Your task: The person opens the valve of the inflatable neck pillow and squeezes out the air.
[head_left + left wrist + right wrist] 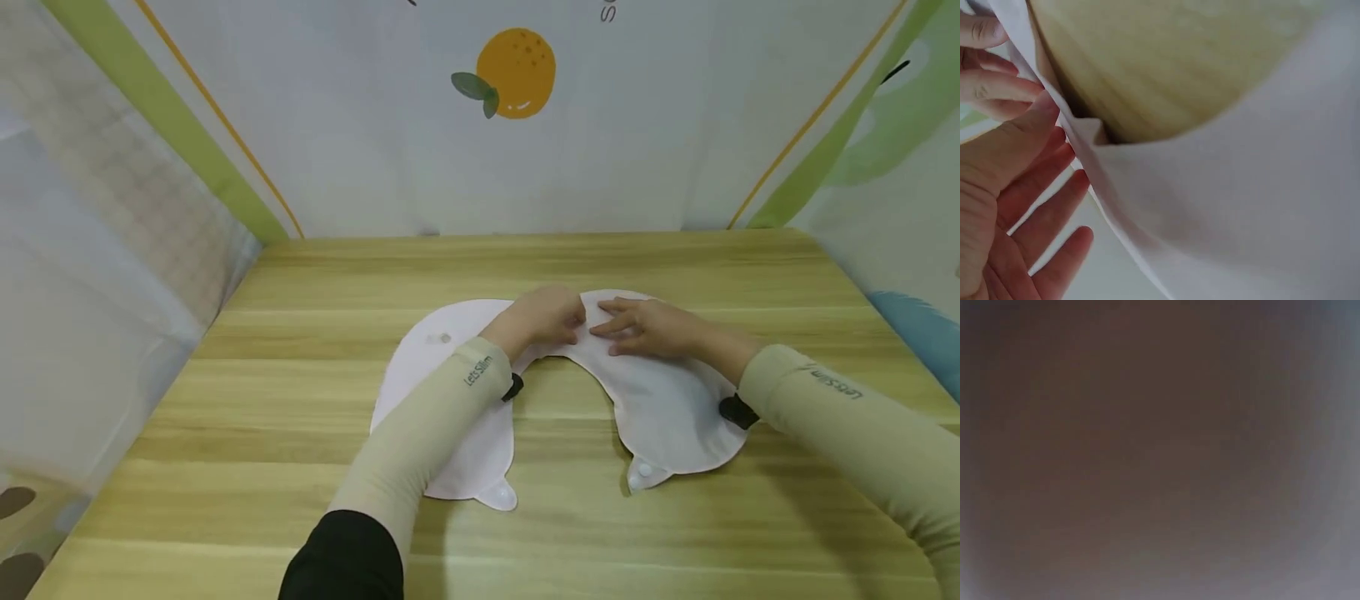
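A pale pink, U-shaped neck pillow (558,333) lies flat on the wooden table, its opening toward me. Its left arm bears a small clear valve (444,338), and each end has a small tab (497,495) with a round snap. At the top of the curve my left hand (546,315) pinches the fabric edge, thumb against it in the left wrist view. Just right of it, my right hand (651,327) rests on the pillow with its fingers spread. The right wrist view is dark and blurred.
The wooden table (247,417) extends on all sides of the pillow. Behind it hangs a white sheet (360,133) with a printed orange, and more patterned sheets hang at left and right.
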Tool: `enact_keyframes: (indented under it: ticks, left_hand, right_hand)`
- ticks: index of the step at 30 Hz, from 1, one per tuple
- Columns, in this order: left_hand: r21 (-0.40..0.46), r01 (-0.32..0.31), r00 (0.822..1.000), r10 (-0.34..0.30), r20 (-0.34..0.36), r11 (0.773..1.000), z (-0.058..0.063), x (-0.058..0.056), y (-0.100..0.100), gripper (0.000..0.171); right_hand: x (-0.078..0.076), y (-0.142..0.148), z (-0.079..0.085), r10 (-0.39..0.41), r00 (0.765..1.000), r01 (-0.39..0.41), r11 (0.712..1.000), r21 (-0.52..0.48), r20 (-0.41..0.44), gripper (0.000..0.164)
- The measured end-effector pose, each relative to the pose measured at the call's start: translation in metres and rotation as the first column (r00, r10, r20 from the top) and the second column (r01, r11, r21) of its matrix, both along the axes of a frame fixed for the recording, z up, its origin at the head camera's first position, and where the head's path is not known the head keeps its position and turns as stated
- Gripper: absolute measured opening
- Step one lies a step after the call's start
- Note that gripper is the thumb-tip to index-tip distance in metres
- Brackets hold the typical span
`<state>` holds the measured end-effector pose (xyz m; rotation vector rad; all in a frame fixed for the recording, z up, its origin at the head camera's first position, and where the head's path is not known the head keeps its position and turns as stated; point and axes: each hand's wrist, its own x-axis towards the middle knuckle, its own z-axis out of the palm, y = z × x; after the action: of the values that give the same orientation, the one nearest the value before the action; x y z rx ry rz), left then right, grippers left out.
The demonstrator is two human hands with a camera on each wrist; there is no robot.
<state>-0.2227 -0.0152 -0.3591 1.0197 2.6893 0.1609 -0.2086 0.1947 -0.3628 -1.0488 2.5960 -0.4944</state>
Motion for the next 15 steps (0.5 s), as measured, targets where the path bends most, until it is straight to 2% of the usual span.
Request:
enact_keyframes:
  ticks: [5, 15]
  left_hand:
    - [-0.061, 0.004, 0.999, -0.007, -0.045, 0.998, 0.003, 0.002, 0.002, 0.035]
    - [-0.087, -0.028, 0.999, 0.030, 0.023, 0.996, 0.004, 0.000, -0.002, 0.043]
  right_hand:
    - [0.001, 0.003, -0.001, 0.005, 1.000, -0.005, 1.000, 0.014, 0.012, 0.045]
    - [0.002, 0.013, -0.002, -0.019, 0.997, 0.015, 0.998, 0.056, 0.074, 0.054]
